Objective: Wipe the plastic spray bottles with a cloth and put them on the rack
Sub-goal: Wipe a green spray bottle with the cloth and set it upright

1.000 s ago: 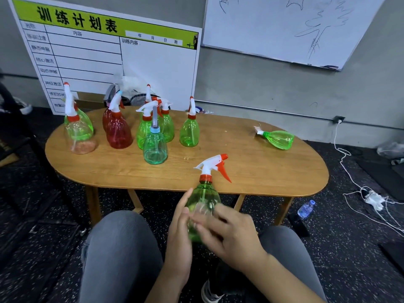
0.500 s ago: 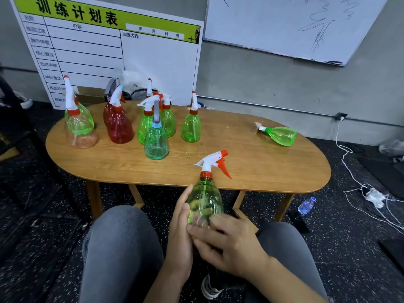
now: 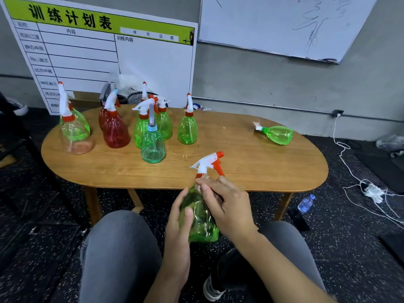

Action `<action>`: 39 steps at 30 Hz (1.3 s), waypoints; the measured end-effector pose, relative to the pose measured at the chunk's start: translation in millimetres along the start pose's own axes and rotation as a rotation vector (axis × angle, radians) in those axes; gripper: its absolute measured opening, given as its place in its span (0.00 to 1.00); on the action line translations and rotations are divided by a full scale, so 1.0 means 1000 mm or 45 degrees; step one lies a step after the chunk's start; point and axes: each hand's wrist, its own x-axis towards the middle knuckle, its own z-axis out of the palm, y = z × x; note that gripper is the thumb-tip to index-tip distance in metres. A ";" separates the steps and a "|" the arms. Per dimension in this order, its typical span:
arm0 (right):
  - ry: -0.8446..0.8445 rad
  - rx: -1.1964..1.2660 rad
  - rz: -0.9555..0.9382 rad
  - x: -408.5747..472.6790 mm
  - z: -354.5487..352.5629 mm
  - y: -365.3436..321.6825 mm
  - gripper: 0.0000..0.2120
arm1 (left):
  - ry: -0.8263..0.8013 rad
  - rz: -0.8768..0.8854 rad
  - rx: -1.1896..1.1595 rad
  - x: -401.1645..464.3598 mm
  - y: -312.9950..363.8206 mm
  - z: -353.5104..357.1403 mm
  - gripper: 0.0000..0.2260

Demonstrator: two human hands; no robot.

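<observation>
Green spray bottle [image 3: 200, 217] upright, nozzle pointing right; left hand [image 3: 179, 217] grips body, right hand [image 3: 227, 204] pinches neck.

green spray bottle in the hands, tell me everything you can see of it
The translucent green plastic spray bottle has a bulbous body, an orange-red collar and a white trigger head with an orange-red nozzle and lever. It looks empty and stands about upright above the person's lap, in front of the wooden table's near edge. The left hand holds its body; the right hand's fingers press something pale at its neck.
</observation>
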 end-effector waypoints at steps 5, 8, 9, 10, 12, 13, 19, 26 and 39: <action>0.132 0.223 -0.030 -0.017 -0.007 0.001 0.14 | -0.025 0.022 -0.055 -0.002 0.006 0.004 0.30; 0.136 0.308 0.096 -0.027 -0.011 0.006 0.13 | -0.021 -0.001 -0.128 -0.002 0.010 0.004 0.27; 0.137 0.345 0.140 -0.026 -0.012 0.008 0.13 | -0.029 -0.012 -0.133 -0.002 0.010 0.004 0.26; 0.141 0.371 0.172 -0.024 -0.013 0.009 0.13 | -0.037 -0.020 -0.128 -0.002 0.011 0.005 0.26; 0.147 0.391 0.216 -0.017 -0.014 0.008 0.13 | -0.056 -0.030 -0.105 -0.003 0.011 0.006 0.25; 0.143 0.399 0.232 -0.012 -0.015 0.007 0.13 | -0.078 -0.031 -0.101 -0.003 0.011 0.007 0.24; 0.017 0.343 0.210 0.001 -0.013 0.009 0.13 | -0.109 -0.013 0.033 0.000 0.002 0.003 0.20; -0.094 0.036 -0.114 -0.024 -0.012 0.000 0.13 | -0.070 -0.028 0.072 0.002 -0.005 -0.001 0.19; -0.055 -0.060 -0.262 -0.020 -0.022 0.012 0.14 | -0.080 -0.045 0.061 0.001 -0.003 0.003 0.18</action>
